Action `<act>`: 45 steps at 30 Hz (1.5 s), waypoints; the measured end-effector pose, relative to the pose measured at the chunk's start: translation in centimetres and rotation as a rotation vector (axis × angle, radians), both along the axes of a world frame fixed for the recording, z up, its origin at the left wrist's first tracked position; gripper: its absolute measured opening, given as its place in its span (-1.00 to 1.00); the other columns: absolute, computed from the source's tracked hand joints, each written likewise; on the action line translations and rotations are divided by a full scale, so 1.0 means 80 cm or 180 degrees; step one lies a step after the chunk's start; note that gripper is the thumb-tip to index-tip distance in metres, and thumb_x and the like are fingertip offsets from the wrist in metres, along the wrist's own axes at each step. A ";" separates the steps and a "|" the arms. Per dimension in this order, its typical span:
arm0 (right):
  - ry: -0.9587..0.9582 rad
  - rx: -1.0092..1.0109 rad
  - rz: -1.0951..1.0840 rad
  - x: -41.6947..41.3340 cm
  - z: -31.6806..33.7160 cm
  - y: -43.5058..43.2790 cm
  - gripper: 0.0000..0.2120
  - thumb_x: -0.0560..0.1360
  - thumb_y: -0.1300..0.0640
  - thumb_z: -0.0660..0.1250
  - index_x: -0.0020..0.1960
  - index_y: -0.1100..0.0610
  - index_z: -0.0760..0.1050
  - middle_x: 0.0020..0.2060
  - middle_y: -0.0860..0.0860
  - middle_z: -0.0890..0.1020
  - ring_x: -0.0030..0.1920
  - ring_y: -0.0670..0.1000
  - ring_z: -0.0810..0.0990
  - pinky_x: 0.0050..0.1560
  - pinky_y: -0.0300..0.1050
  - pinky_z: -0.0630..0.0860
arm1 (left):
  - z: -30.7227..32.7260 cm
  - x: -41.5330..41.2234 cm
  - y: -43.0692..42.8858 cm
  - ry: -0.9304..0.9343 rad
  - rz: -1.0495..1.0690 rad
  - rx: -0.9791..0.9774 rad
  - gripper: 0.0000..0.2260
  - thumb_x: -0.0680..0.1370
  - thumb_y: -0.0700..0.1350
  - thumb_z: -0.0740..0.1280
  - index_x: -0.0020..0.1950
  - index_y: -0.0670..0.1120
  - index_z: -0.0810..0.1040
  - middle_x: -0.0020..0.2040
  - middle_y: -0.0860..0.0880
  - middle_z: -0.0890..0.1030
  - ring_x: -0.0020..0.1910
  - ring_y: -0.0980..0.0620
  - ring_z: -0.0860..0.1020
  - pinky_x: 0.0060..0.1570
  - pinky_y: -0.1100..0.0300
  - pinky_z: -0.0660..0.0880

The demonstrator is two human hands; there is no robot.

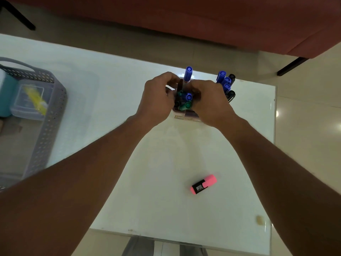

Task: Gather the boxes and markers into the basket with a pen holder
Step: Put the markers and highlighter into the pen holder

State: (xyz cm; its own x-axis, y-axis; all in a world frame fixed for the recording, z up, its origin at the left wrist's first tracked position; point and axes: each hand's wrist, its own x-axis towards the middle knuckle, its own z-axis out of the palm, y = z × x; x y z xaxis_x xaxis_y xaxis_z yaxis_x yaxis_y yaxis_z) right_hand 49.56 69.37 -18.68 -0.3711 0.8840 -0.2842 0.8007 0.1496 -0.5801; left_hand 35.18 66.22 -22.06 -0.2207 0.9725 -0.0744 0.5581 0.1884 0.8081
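Observation:
A small pen holder (186, 115) stands mid-table with green, blue and dark markers (185, 103) in it. One blue marker (188, 74) sticks up higher than the rest. My left hand (158, 97) curls round the holder's left side, fingertips by the tall marker's barrel. My right hand (212, 103) is against the holder's right side and grips a bundle of blue and black markers (226, 85) that pokes out behind its knuckles. A pink highlighter (203, 184) lies on the table nearer to me. The grey perforated basket (49, 126) stands at the far left.
Inside the basket are a teal box (6, 93) and a clear plastic box (30, 100) with something yellow in it. The white table's (166, 200) right edge runs close to the markers. A red sofa (203, 19) stands beyond the table.

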 end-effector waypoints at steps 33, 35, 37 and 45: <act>0.0671 0.0847 -0.0927 -0.030 0.040 -0.018 -0.77 0.44 -0.09 0.42 -0.07 0.07 0.57 -0.27 -0.13 0.58 -0.29 -0.16 0.55 -0.22 -0.42 0.46 | 0.006 -0.006 -0.017 -0.0026 -0.0341 0.0241 -0.66 0.51 -0.35 0.17 0.10 -0.08 0.65 -0.02 0.01 0.71 -0.05 0.07 0.63 0.00 0.30 0.53; 0.0062 0.0753 -0.0656 -0.034 0.041 -0.014 -0.82 0.48 -0.02 0.41 0.00 0.05 0.58 -0.21 -0.10 0.58 -0.24 -0.12 0.55 -0.13 -0.36 0.45 | 0.009 -0.005 -0.016 -0.0064 -0.0347 0.0378 -0.63 0.49 -0.37 0.16 0.13 -0.09 0.64 -0.03 0.03 0.70 -0.07 0.10 0.63 0.03 0.25 0.55; -0.0057 0.0864 -0.0611 -0.032 0.041 -0.011 -0.85 0.51 0.05 0.39 0.05 0.07 0.61 -0.13 -0.04 0.64 -0.15 -0.06 0.59 -0.03 -0.40 0.38 | 0.014 -0.005 -0.012 -0.0182 -0.0241 0.0264 -0.59 0.48 -0.41 0.14 0.23 -0.14 0.58 0.00 -0.02 0.68 -0.06 0.11 0.59 0.10 0.25 0.53; -0.0224 0.0462 -0.0543 -0.017 0.028 -0.015 -0.72 0.58 0.03 0.31 0.24 0.09 0.58 0.07 0.02 0.67 0.00 -0.01 0.62 0.07 -0.32 0.45 | -0.001 -0.018 -0.005 -0.0215 -0.0076 -0.0186 -0.45 0.44 -0.46 0.16 0.39 -0.11 0.41 0.17 -0.04 0.64 0.12 0.08 0.55 0.07 0.35 0.49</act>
State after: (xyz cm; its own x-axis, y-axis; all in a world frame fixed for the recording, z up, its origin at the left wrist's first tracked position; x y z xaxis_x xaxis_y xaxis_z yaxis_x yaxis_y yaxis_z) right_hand 48.18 68.18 -16.47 -0.1967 0.9657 -0.1695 0.8593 0.0865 -0.5042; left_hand 33.74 65.83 -22.14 -0.1901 0.9710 -0.1451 0.5077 0.2237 0.8320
